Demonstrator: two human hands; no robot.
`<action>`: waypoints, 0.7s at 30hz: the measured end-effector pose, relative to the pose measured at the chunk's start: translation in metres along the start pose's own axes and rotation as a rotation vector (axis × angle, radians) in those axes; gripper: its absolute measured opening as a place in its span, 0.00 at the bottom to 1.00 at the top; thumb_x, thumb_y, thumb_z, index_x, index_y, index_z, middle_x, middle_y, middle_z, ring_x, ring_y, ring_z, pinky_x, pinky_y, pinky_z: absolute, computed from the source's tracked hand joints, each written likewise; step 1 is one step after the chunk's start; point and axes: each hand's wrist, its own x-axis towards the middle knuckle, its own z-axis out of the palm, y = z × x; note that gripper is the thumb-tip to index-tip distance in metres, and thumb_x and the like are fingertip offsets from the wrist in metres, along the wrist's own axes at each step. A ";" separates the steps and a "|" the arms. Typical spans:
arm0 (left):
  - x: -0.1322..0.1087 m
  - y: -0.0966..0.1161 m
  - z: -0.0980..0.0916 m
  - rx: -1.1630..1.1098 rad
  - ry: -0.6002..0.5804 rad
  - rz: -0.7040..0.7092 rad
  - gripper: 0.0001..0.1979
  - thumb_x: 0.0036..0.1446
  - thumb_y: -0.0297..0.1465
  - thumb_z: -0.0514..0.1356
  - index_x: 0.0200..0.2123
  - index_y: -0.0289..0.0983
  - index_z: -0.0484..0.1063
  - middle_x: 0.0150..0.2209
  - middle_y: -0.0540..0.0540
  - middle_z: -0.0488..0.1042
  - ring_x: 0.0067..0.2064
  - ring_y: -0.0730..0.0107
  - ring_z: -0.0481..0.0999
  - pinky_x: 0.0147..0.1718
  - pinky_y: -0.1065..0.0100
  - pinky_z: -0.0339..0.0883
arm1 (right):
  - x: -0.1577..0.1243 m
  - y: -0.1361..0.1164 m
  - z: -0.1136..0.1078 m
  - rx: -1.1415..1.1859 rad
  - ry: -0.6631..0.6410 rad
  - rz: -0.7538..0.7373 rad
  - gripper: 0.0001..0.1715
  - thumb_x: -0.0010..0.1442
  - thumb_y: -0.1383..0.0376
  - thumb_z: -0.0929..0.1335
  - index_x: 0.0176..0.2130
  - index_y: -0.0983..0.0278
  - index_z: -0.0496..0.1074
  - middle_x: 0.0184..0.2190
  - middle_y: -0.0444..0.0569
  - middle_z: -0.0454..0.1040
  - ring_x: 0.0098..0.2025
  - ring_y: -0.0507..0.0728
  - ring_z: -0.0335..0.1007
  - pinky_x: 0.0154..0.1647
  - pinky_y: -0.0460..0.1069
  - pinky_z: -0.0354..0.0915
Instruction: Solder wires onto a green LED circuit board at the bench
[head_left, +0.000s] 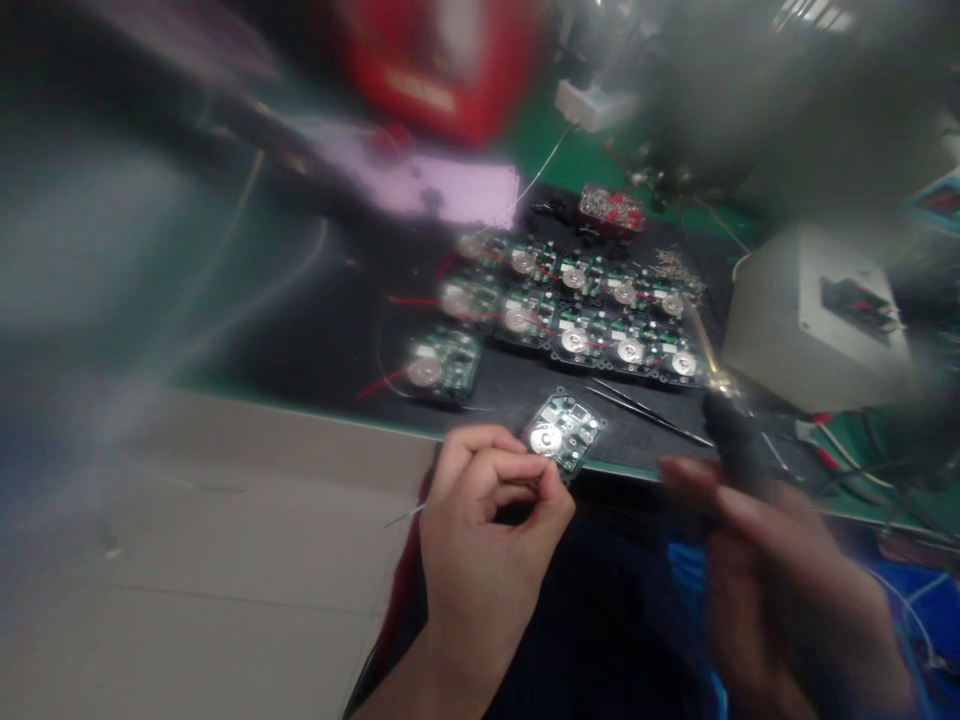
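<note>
My left hand (495, 540) is closed in a pinch at the near edge of a green circuit board (574, 425) with a round silver disc on it. Behind the knuckles a thin silvery wire (405, 516) sticks out to the left; the fingers hide the rest of it. My right hand (787, 580), smeared by motion, is wrapped round the dark handle of a soldering iron (724, 410), whose metal tip points up and away over the bench. Metal tweezers (649, 410) lie just beyond the board, between the two hands.
Two rows of similar boards (574, 340) with red wires stand behind; a single one (442, 365) lies left. Further back are a red box of small metal parts (611, 210) and loose pins (675, 270). A pale boxy unit (817, 310) stands right. The bench edge (337, 420) runs in front.
</note>
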 end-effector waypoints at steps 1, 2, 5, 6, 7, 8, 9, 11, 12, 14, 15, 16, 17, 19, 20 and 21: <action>0.000 0.000 0.000 -0.004 -0.002 -0.012 0.07 0.56 0.21 0.68 0.34 0.39 0.78 0.45 0.54 0.70 0.32 0.85 0.80 0.32 0.83 0.78 | 0.002 0.002 0.005 -0.008 -0.026 -0.025 0.27 0.65 0.75 0.72 0.60 0.55 0.73 0.55 0.51 0.79 0.53 0.58 0.79 0.52 0.53 0.78; 0.000 -0.001 -0.001 -0.017 -0.004 -0.023 0.06 0.56 0.22 0.68 0.34 0.38 0.78 0.45 0.53 0.70 0.32 0.85 0.80 0.32 0.83 0.79 | 0.004 0.005 0.010 -0.011 -0.054 -0.045 0.30 0.63 0.76 0.74 0.61 0.57 0.72 0.57 0.52 0.77 0.56 0.58 0.77 0.56 0.53 0.76; 0.000 -0.001 -0.001 -0.066 -0.012 -0.064 0.05 0.57 0.23 0.68 0.33 0.38 0.78 0.46 0.53 0.70 0.32 0.84 0.81 0.32 0.82 0.79 | 0.009 0.010 0.027 0.007 -0.113 -0.054 0.35 0.60 0.74 0.77 0.63 0.61 0.68 0.62 0.57 0.71 0.64 0.61 0.71 0.63 0.55 0.71; 0.000 -0.001 -0.001 -0.075 -0.013 -0.075 0.04 0.57 0.23 0.68 0.33 0.37 0.78 0.46 0.53 0.70 0.31 0.84 0.81 0.32 0.83 0.78 | 0.010 0.011 0.032 0.016 -0.132 -0.062 0.36 0.61 0.73 0.77 0.63 0.62 0.67 0.63 0.58 0.70 0.65 0.61 0.69 0.65 0.55 0.70; 0.001 -0.001 -0.002 -0.078 -0.014 -0.086 0.04 0.58 0.24 0.69 0.33 0.37 0.78 0.46 0.53 0.70 0.31 0.84 0.81 0.32 0.83 0.78 | 0.010 0.012 0.037 0.023 -0.151 -0.068 0.36 0.61 0.73 0.77 0.64 0.63 0.67 0.63 0.59 0.69 0.66 0.61 0.68 0.66 0.55 0.69; 0.002 -0.001 -0.002 -0.079 -0.013 -0.096 0.04 0.58 0.24 0.69 0.33 0.37 0.78 0.46 0.52 0.70 0.31 0.84 0.81 0.32 0.83 0.78 | 0.011 0.012 0.040 0.030 -0.163 -0.070 0.37 0.61 0.72 0.77 0.64 0.63 0.66 0.64 0.59 0.69 0.67 0.61 0.67 0.67 0.55 0.69; 0.003 -0.001 -0.003 -0.080 -0.010 -0.108 0.03 0.58 0.25 0.69 0.32 0.37 0.78 0.46 0.52 0.71 0.31 0.84 0.81 0.31 0.83 0.77 | 0.012 0.013 0.043 0.042 -0.168 -0.071 0.37 0.61 0.72 0.77 0.64 0.64 0.66 0.64 0.59 0.69 0.67 0.61 0.67 0.67 0.55 0.68; 0.006 -0.001 -0.005 -0.096 -0.013 -0.150 0.03 0.57 0.26 0.70 0.32 0.36 0.79 0.46 0.51 0.72 0.30 0.83 0.81 0.29 0.82 0.77 | 0.013 0.013 0.046 0.068 -0.160 -0.072 0.38 0.60 0.72 0.78 0.65 0.64 0.65 0.64 0.60 0.69 0.66 0.62 0.67 0.67 0.55 0.68; 0.007 -0.001 -0.006 -0.116 -0.020 -0.181 0.04 0.57 0.27 0.70 0.31 0.36 0.79 0.46 0.51 0.72 0.29 0.83 0.81 0.28 0.81 0.77 | 0.014 0.013 0.047 0.079 -0.153 -0.071 0.39 0.60 0.72 0.78 0.65 0.64 0.65 0.64 0.60 0.69 0.66 0.62 0.68 0.67 0.56 0.68; 0.010 -0.002 -0.007 -0.170 -0.036 -0.246 0.04 0.58 0.29 0.70 0.32 0.36 0.79 0.47 0.50 0.72 0.28 0.81 0.81 0.28 0.79 0.77 | 0.015 0.013 0.047 0.102 -0.138 -0.063 0.40 0.59 0.73 0.78 0.65 0.64 0.65 0.63 0.59 0.69 0.65 0.63 0.68 0.67 0.57 0.68; 0.012 -0.003 -0.007 -0.199 -0.041 -0.275 0.05 0.58 0.30 0.70 0.32 0.36 0.79 0.47 0.50 0.73 0.28 0.81 0.81 0.28 0.79 0.78 | 0.016 0.012 0.047 0.115 -0.131 -0.052 0.40 0.59 0.73 0.78 0.65 0.64 0.65 0.63 0.59 0.70 0.65 0.63 0.69 0.67 0.58 0.68; 0.013 -0.004 -0.008 -0.225 -0.043 -0.297 0.05 0.58 0.30 0.70 0.32 0.36 0.79 0.47 0.50 0.73 0.29 0.80 0.82 0.29 0.78 0.78 | 0.016 0.012 0.048 0.126 -0.123 -0.041 0.41 0.59 0.73 0.79 0.65 0.63 0.64 0.63 0.59 0.70 0.65 0.64 0.69 0.67 0.59 0.68; 0.014 -0.004 -0.008 -0.246 -0.042 -0.310 0.05 0.58 0.31 0.71 0.32 0.36 0.79 0.47 0.50 0.73 0.29 0.80 0.82 0.30 0.78 0.79 | 0.016 0.012 0.048 0.134 -0.116 -0.029 0.41 0.58 0.72 0.79 0.65 0.63 0.64 0.63 0.59 0.70 0.65 0.64 0.69 0.66 0.59 0.69; 0.016 -0.005 -0.007 -0.278 -0.034 -0.325 0.05 0.58 0.31 0.71 0.32 0.36 0.80 0.47 0.50 0.73 0.29 0.81 0.81 0.31 0.78 0.79 | 0.017 0.012 0.050 0.147 -0.098 -0.007 0.42 0.58 0.71 0.80 0.65 0.62 0.65 0.62 0.58 0.71 0.64 0.65 0.70 0.65 0.60 0.69; 0.017 -0.005 -0.007 -0.292 -0.028 -0.328 0.05 0.58 0.31 0.71 0.32 0.36 0.80 0.47 0.51 0.73 0.28 0.81 0.81 0.30 0.77 0.79 | 0.017 0.012 0.052 0.152 -0.088 0.001 0.42 0.57 0.71 0.80 0.65 0.62 0.65 0.62 0.58 0.71 0.63 0.65 0.71 0.65 0.61 0.69; 0.017 -0.005 -0.007 -0.308 -0.022 -0.332 0.05 0.58 0.30 0.71 0.32 0.36 0.80 0.47 0.51 0.73 0.28 0.82 0.81 0.30 0.77 0.79 | 0.017 0.012 0.053 0.156 -0.077 0.007 0.43 0.57 0.71 0.80 0.65 0.62 0.65 0.62 0.58 0.71 0.63 0.65 0.71 0.65 0.61 0.69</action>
